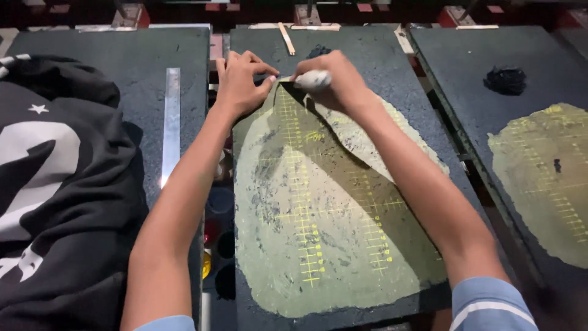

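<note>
A dark flat board (380,67) lies in front of me, and most of it is coated with a pale yellow-green layer (318,245) marked with yellow grid lines. My left hand (240,79) presses its fingers on the board's upper left part, at the top edge of the pale layer. My right hand (340,79) is closed around a small whitish wad (313,79) and holds it against the board right beside my left fingertips. The two hands almost touch.
A black garment with white print (55,184) lies on the left board beside a long metal ruler (171,122). The right board (465,61) carries another pale gridded patch (545,171) and a black wad (506,79). Small round containers (217,233) sit in the gap between the boards.
</note>
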